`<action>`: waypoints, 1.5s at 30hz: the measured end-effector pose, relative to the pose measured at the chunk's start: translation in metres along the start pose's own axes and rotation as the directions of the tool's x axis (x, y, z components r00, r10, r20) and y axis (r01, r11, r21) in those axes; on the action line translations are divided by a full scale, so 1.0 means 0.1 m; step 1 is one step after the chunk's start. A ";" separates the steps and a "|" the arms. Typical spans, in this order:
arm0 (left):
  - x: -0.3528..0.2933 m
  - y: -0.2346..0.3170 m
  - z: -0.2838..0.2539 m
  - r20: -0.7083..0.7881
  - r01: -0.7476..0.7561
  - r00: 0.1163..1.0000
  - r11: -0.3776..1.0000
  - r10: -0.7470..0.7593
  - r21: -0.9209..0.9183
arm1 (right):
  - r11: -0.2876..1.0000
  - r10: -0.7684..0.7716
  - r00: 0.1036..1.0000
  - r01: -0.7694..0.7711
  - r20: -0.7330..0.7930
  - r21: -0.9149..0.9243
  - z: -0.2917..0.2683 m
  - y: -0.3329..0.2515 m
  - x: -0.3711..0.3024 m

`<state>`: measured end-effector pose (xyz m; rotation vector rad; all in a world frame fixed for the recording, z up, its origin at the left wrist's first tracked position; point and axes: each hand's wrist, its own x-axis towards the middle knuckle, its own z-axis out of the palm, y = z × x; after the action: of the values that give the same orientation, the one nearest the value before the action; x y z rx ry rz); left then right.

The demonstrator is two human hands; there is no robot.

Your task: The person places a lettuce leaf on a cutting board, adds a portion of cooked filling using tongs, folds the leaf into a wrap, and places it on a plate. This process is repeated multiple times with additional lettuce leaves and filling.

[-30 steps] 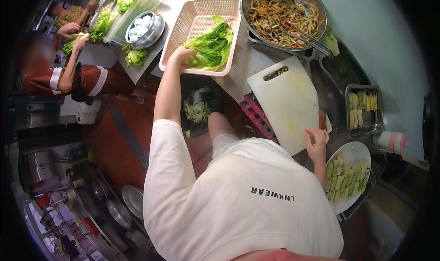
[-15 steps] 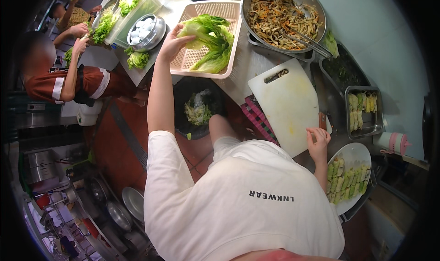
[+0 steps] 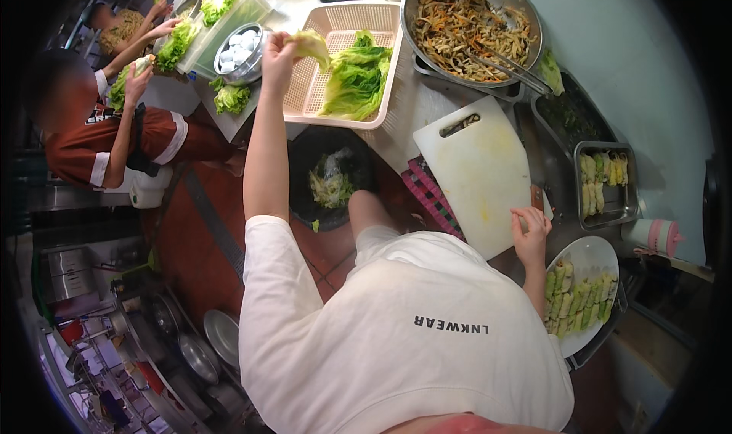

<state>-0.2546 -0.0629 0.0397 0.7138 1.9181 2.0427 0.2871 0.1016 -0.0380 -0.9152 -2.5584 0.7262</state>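
My left hand (image 3: 279, 59) is raised at the left rim of a pale pink plastic basket (image 3: 302, 112). Its fingers are closed on a lettuce leaf (image 3: 311, 46), which hangs over the basket. More green lettuce leaves (image 3: 358, 81) lie in the basket's right half. My right hand (image 3: 531, 232) hovers at the right edge of a white cutting board (image 3: 476, 167), fingers loosely bent and apart, with nothing visible in them. Just beyond it shows the brown handle of a knife (image 3: 537, 197). Beside my right wrist, a white oval plate (image 3: 591, 252) carries rows of green rolls (image 3: 579, 300).
A large metal bowl (image 3: 410, 30) of shredded filling with tongs (image 3: 512, 74) stands at the back. A metal tray (image 3: 633, 197) of rolls sits on the right. Below the counter is a black tub (image 3: 301, 205) of scraps. Co-workers handle lettuce at the left.
My left hand has risen slightly and to the left, lifting one leaf away from the others, which now lie in the basket. My right hand has barely moved. A co-worker's hands have shifted.
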 end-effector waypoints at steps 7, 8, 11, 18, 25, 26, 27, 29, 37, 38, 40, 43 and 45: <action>-0.28 0.68 0.58 0.522 -0.001 0.846 0.980 0.107 -0.199 | 0.890 -0.146 0.983 0.180 -0.112 0.419 0.03 -0.48 0.67; -0.40 0.73 0.76 0.594 0.006 0.798 0.985 0.099 -0.173 | 0.816 -0.151 0.982 0.189 -0.113 0.546 0.05 -0.58 0.85; -0.76 0.71 1.25 0.800 0.058 0.593 0.985 0.097 -0.162 | 0.562 -0.229 0.964 0.241 -0.132 0.791 0.08 -1.10 1.39; -1.33 0.30 1.77 0.690 0.012 0.722 0.996 0.056 -0.093 | 0.522 -0.293 0.900 -0.133 0.323 0.843 -0.03 -0.82 1.91; -1.54 -0.08 1.94 0.665 0.356 0.711 0.933 -0.231 -0.056 | 0.374 -0.144 0.916 -0.299 0.374 0.878 -0.06 -0.60 1.75; -1.56 -0.05 1.99 0.655 0.359 0.718 0.932 -0.236 -0.057 | 0.432 -0.139 0.930 -0.251 0.339 0.866 -0.02 -0.50 1.79; -1.52 -0.11 2.02 0.657 0.283 0.725 0.959 -0.208 -0.009 | 0.490 -0.143 0.941 -0.202 0.307 0.848 0.01 -0.46 1.85; -1.43 -0.21 2.07 0.606 0.117 0.791 0.993 -0.085 -0.014 | 0.573 -0.122 0.963 -0.131 0.242 0.809 0.00 -0.36 1.86; -1.84 -0.36 1.91 0.666 -0.453 0.681 0.890 0.305 0.056 | 0.833 -0.298 0.931 0.145 0.212 0.533 0.18 0.31 1.30; -2.01 -0.48 1.86 0.733 -0.508 0.607 0.859 0.308 0.059 | 0.827 -0.410 0.891 0.273 0.194 0.492 0.26 0.38 1.15; -2.32 -0.65 1.72 0.849 -0.569 0.479 0.816 0.225 0.105 | 0.896 -0.444 0.844 0.407 0.301 0.178 0.30 0.29 0.76; -2.54 -0.71 1.64 0.847 -0.705 0.451 0.694 0.280 0.146 | 0.886 -0.445 0.828 0.463 0.342 0.032 0.26 0.24 0.54; -2.56 -0.68 1.61 0.848 -0.690 0.463 0.705 0.257 0.164 | 0.890 -0.449 0.854 0.453 0.263 0.051 0.16 0.19 0.58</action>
<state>0.0345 -0.0447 -0.0708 2.1140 1.7253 0.9875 0.2465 0.1466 -0.0547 -0.1942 -2.8561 0.7248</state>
